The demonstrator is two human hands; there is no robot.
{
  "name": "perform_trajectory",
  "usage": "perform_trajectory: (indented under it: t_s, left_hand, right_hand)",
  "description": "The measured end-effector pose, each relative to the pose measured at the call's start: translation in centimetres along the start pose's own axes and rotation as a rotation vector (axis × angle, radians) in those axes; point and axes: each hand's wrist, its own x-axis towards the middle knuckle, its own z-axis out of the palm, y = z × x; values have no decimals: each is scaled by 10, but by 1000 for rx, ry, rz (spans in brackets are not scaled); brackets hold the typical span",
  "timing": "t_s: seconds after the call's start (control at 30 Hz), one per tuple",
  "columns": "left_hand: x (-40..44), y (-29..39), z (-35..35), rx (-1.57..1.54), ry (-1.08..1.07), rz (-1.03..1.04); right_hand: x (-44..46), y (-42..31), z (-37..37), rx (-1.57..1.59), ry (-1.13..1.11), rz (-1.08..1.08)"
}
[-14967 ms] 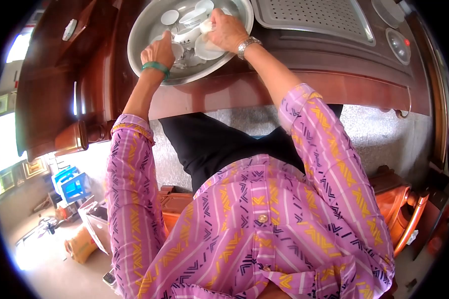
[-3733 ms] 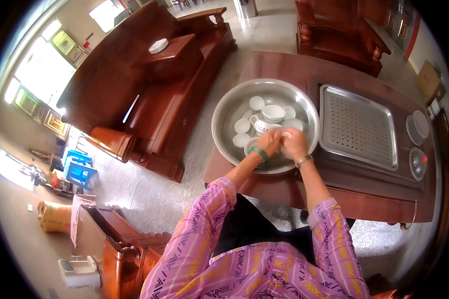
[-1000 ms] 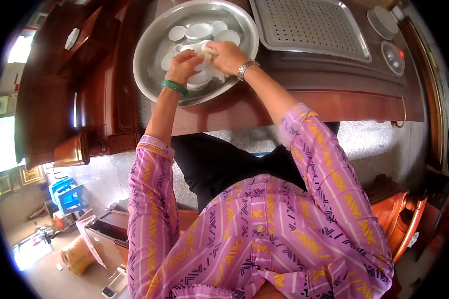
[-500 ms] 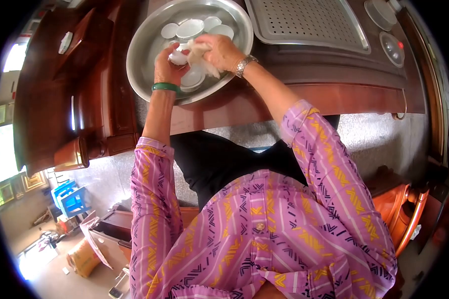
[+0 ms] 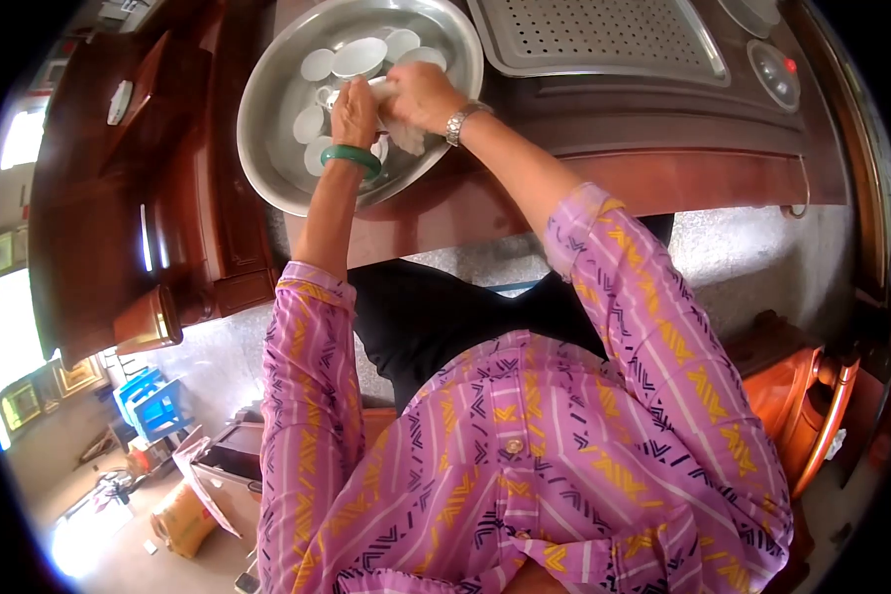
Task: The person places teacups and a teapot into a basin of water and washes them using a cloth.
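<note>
A wide steel basin [image 5: 263,148] holds several small white cups and dishes, among them a white bowl [image 5: 358,56] near the far side and a small round white cup [image 5: 308,125] at the left. Over the basin, my left hand [image 5: 354,114], wearing a green bangle, is closed around a small white cup [image 5: 380,87], mostly hidden by the fingers. My right hand [image 5: 428,97], with a metal watch at the wrist, presses a pale wet cloth [image 5: 406,137] against it. The cloth hangs down below my right fingers.
Right of the basin lies a perforated steel tray [image 5: 604,40]. Past it stands a clear round lid with a red knob [image 5: 774,74]. Everything rests on a dark wooden table [image 5: 663,129]. A wooden chair [image 5: 797,416] is at the right, blue plastic stools [image 5: 156,404] at the lower left.
My left hand has turned so its back faces up, and it has moved slightly closer to my right hand. The view has shifted a little; the cloth stays in my right hand.
</note>
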Motion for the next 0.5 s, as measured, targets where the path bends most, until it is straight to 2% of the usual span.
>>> perform_trajectory:
  t_s: [0.03,0.07,0.13,0.2,0.23,0.27,0.3,0.33,0.4,0.47,0.5]
  left_hand:
    - [14,-20,-1,92,65,176]
    - [12,-19,-3,92,59,175]
    - [5,-19,-8,-10,38,-33]
    - [2,-14,-7,-52,74,-6]
    - [3,-11,-8,-81,60,-33]
    - [4,-10,-8,-113,47,-59]
    - [2,-8,-10,-5,-68,-48]
    - [15,-27,-2,101,18,64]
    - [10,-22,4,105,78,87]
    - [14,-30,-1,265,43,94]
    - [12,-30,-2,160,81,35]
  right_hand:
    - [0,2,3,-123,-149,-71]
    - [0,1,3,-248,-298,-142]
    - [-1,0,3,-305,-320,-169]
    - [0,0,-2,149,-357,-129]
    - [2,-1,-5,185,-362,-4]
    - [3,3,-2,185,-365,-2]
    - [5,6,0,82,-221,0]
    - [6,9,1,-19,-75,0]
    - [5,2,3,-112,-149,24]
    - [1,-2,4,-224,-393,-136]
    - [0,-2,-1,-67,-438,-116]
